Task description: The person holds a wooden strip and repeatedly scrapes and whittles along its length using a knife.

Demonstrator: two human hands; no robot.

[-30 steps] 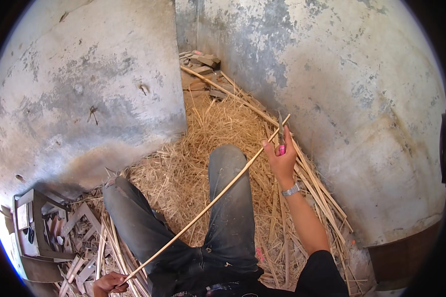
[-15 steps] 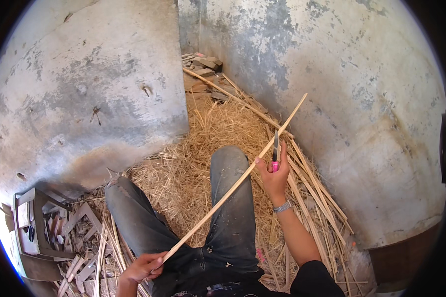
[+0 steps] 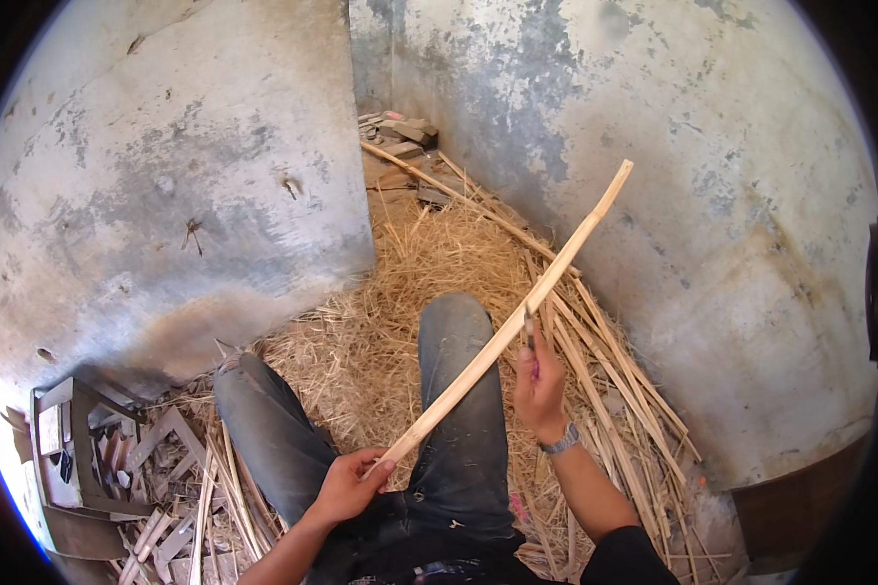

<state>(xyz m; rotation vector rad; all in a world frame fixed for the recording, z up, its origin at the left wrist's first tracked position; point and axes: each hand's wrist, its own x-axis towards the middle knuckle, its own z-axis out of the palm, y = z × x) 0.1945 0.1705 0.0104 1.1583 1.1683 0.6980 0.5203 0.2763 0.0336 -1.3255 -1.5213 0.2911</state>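
Since the earlier frame, the strip has shifted toward the far right, its long axis slanting from near left to far right. At left, a frame has scraps inside. The left hand pinches the strip's near end; the right hand, nearer its middle, grips a knife beside it, contact unclear.

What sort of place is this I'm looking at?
Likely a makeshift workshop in an old room: the right wall is patchy and worn, straw-like shavings lie heaped, and the left hand holds a long pale strip.
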